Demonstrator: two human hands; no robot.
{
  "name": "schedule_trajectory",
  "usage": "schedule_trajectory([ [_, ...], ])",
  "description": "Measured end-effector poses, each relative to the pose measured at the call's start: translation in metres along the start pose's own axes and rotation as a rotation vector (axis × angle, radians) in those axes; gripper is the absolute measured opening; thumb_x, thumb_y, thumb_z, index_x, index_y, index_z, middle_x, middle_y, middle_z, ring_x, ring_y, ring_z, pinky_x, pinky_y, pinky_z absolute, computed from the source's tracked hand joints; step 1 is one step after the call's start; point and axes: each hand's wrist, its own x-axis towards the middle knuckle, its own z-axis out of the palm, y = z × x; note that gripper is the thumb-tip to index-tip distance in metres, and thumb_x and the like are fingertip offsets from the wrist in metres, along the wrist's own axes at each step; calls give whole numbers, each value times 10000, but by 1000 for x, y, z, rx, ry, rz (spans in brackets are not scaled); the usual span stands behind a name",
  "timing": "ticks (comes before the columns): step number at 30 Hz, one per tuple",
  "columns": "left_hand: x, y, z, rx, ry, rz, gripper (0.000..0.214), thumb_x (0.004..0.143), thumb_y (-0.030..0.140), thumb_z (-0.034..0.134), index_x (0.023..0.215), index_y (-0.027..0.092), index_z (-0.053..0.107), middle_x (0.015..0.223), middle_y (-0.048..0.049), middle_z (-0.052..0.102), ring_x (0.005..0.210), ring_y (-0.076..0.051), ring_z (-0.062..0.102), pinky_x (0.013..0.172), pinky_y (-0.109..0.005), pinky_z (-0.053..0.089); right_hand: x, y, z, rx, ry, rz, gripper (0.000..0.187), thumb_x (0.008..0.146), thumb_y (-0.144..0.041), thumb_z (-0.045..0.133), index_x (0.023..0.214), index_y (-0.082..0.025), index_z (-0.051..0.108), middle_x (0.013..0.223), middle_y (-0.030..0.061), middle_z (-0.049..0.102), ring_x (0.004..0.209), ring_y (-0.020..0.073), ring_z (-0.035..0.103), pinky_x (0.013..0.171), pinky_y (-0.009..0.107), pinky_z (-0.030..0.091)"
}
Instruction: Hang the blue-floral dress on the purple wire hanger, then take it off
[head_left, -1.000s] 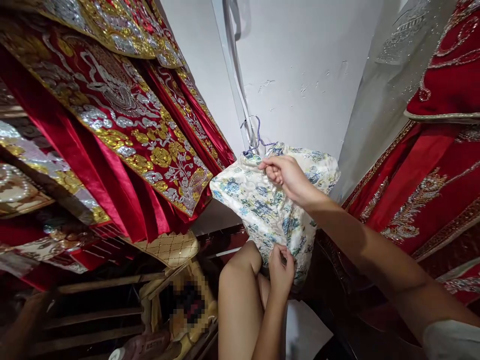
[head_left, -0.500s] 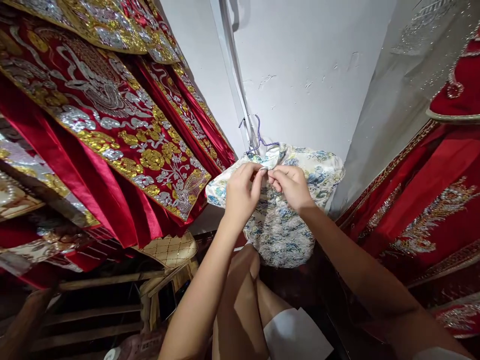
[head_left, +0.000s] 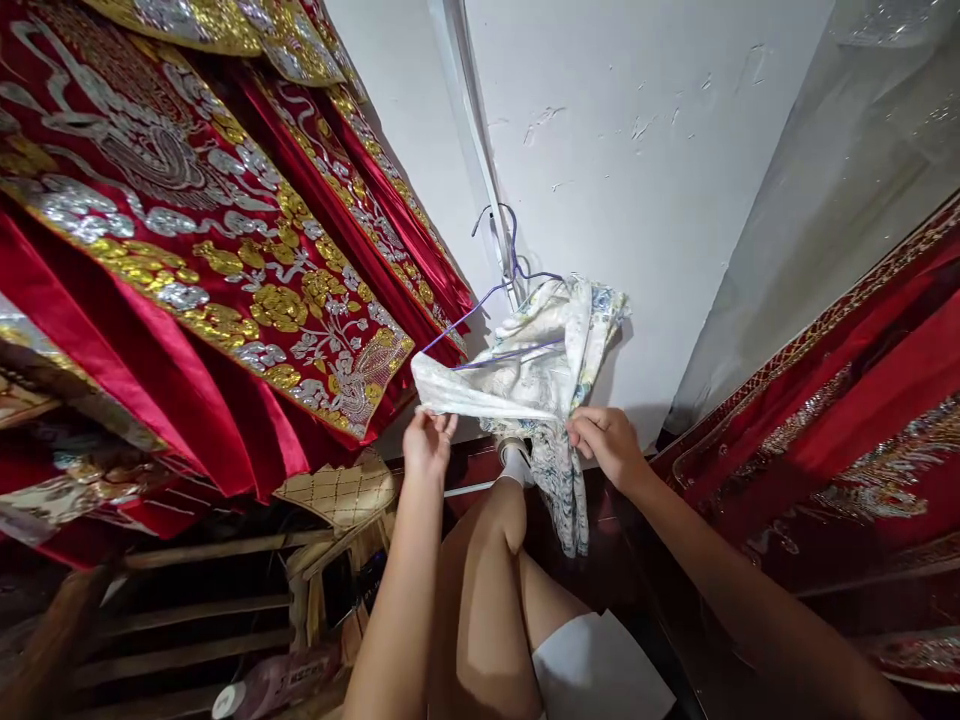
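Note:
A white blouse with a blue floral print (head_left: 517, 385) hangs by its right side on a purple wire hanger (head_left: 469, 322), its front pulled open and its pale inside showing. The hanger's left arm is bare. My left hand (head_left: 429, 440) grips the blouse's left edge from below, fingers curled at the cloth. With thumb and fingers pinched, my right hand (head_left: 602, 440) holds the blouse's front edge further right. The lower part of the blouse dangles in folds between my hands.
Red garments with gold and silver embroidery (head_left: 277, 290) hang at the left, and a beaded red garment (head_left: 840, 450) hangs at the right. Behind is a white wall (head_left: 615, 180) with a metal upright (head_left: 480, 130). A bottle (head_left: 285, 680) lies by a wooden rack (head_left: 202, 550) at lower left.
My hands have moved apart and down from the collar. The blouse front has opened, and its left shoulder has come off the hanger's left arm.

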Motion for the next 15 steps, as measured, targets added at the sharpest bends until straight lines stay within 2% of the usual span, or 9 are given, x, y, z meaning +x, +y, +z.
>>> schedule_trajectory([
  [2, -17, -19, 5, 35, -15, -85, 161, 843, 227, 548, 691, 188, 513, 590, 18, 572, 582, -151, 607, 728, -387, 559, -8, 12, -1, 15, -100, 27, 294, 766, -303, 499, 484, -228, 532, 389, -32, 413, 411, 120, 353, 492, 285, 288],
  [4, -27, -28, 9, 72, -43, -123, 74, 769, 242, 622, 775, 169, 610, 703, -19, 673, 688, -173, 653, 773, -369, 547, -16, 24, -5, -3, -228, 96, 293, 756, -304, 494, 475, -232, 534, 377, -32, 418, 400, 122, 355, 491, 283, 290],
  [7, -29, -23, 9, 321, -197, -87, 158, 719, 256, 665, 842, 159, 679, 822, -51, 742, 829, -216, 668, 840, -361, 520, -23, 38, -15, -38, -340, 206, 288, 743, -327, 506, 474, -232, 538, 376, -33, 437, 380, 118, 354, 469, 273, 262],
  [9, -29, -16, 9, 502, -313, -58, 99, 676, 220, 683, 757, 161, 682, 782, -62, 739, 840, -249, 663, 837, -364, 504, -25, 43, -21, -64, -366, 222, 292, 743, -336, 509, 475, -227, 545, 388, -29, 460, 378, 117, 368, 465, 269, 263],
  [11, -31, -11, 9, 584, -368, -56, 58, 625, 170, 704, 654, 177, 654, 690, -54, 704, 774, -255, 647, 798, -356, 488, -27, 47, -24, -130, -397, 225, 291, 744, -305, 509, 469, -220, 553, 390, -27, 469, 386, 116, 380, 468, 266, 274],
  [13, -37, -9, 13, 632, -407, -33, 71, 661, 198, 708, 651, 190, 638, 655, -33, 667, 707, -225, 615, 757, -334, 474, -30, 50, -25, -213, -443, 216, 287, 745, -248, 502, 464, -211, 552, 404, -24, 482, 404, 116, 402, 478, 263, 288],
  [15, -45, -6, 20, 567, -428, 0, 134, 764, 307, 674, 714, 194, 624, 675, -16, 640, 677, -189, 583, 727, -307, 467, -32, 53, -26, -281, -532, 214, 291, 756, -201, 498, 471, -202, 561, 431, -15, 514, 428, 119, 438, 491, 263, 305],
])
